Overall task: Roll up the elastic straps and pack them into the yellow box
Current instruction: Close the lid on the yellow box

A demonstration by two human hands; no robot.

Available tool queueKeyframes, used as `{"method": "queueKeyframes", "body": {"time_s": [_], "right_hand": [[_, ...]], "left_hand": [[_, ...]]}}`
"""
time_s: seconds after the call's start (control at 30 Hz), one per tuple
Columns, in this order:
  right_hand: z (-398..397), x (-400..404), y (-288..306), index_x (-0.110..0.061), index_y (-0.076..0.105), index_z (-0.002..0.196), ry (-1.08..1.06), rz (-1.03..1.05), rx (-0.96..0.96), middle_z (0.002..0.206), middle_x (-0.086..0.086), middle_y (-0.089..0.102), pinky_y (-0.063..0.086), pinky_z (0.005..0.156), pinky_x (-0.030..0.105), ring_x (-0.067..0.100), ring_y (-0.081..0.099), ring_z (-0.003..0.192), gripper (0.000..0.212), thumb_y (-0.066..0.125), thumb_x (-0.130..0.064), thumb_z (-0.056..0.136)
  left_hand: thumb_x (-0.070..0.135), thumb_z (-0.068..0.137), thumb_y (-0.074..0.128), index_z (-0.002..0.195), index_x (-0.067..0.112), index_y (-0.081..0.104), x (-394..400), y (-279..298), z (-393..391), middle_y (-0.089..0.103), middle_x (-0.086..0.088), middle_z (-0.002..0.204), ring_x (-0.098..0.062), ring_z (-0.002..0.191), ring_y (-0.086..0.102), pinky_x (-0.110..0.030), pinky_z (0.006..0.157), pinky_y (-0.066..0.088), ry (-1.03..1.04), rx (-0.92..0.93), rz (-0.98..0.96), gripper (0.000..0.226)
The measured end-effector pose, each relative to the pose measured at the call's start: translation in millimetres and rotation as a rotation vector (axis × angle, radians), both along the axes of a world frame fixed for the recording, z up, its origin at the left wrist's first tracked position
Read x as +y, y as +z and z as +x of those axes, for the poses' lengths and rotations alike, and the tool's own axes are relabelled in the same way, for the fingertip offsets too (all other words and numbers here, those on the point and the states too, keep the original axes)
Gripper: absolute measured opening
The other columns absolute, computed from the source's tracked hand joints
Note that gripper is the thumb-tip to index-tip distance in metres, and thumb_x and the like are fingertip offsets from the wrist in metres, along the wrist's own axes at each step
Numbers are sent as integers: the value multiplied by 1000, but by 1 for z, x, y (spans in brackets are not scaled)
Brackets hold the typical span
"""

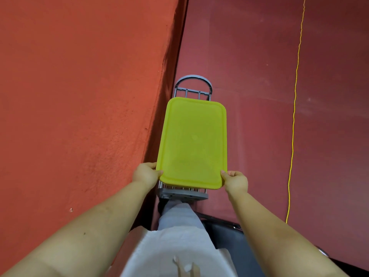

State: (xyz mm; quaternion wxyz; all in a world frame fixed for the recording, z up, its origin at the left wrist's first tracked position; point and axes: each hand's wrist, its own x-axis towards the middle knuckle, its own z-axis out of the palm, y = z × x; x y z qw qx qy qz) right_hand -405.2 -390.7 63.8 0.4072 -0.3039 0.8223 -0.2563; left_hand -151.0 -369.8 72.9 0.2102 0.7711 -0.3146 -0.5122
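Both hands — left hand (pixel 145 173), right hand (pixel 235 181) — pinch the yellow box (pixel 192 140) near corners

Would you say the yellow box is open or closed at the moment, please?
Closed: the yellow box shows an unbroken flat lid across its whole top.

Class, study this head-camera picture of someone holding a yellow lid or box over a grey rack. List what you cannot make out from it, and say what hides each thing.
- Elastic straps: none visible in the head view; whether any lie under the yellow lid cannot be told.
- Box body: hidden by the lid, if there at all.
- Grey rack: its middle is covered by the lid.
- Left hand and right hand: the fingers of each grip go under the lid's edge.
- Yellow cord: cut off by the top edge.
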Motion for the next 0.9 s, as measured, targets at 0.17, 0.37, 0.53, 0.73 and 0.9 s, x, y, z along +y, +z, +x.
{"method": "queueKeyframes", "body": {"time_s": [0.17, 0.37, 0.53, 0.73, 0.9], "right_hand": [[4, 2, -2, 0, 60, 101, 2, -4, 15, 86, 9, 59, 39, 69, 28, 22, 53, 78, 20, 65, -15, 88], [1, -2, -4, 0, 62, 103, 11, -14, 56, 87, 8, 60, 37, 68, 26, 21, 54, 78, 22, 63, -17, 89], [1, 1, -7, -1, 64, 104, 29, -12, 42, 87, 8, 62, 49, 77, 35, 23, 59, 79, 22, 65, -13, 86], [0, 11, -8, -5, 63, 104, 27, 1, -3, 85, 6, 61, 52, 84, 53, 35, 65, 88, 20, 66, -13, 86], [5, 16, -3, -9, 53, 108, 35, 46, -86, 73, 1, 56, 54, 81, 51, 31, 62, 72, 26, 66, -14, 87]], "left_hand": [[8, 84, 66, 119, 13, 65, 2, -3, 1, 71, -11, 105, -32, 101, 64, -42, 92, 50, -5, -10, -9, 35], [10, 84, 67, 120, 13, 64, -6, 1, -2, 69, -20, 104, -37, 99, 63, -39, 87, 52, -35, -12, -53, 37], [11, 81, 71, 120, 13, 64, -5, -6, 0, 67, -21, 108, -38, 104, 62, -44, 93, 50, -2, 16, -8, 40], [4, 83, 67, 109, 10, 64, -1, -4, -2, 68, -13, 89, -22, 74, 63, -34, 75, 54, 89, 98, 7, 27], [2, 89, 59, 87, 3, 55, -3, 1, -8, 57, -10, 70, -13, 50, 55, -17, 42, 49, 232, 243, 119, 5]]}}
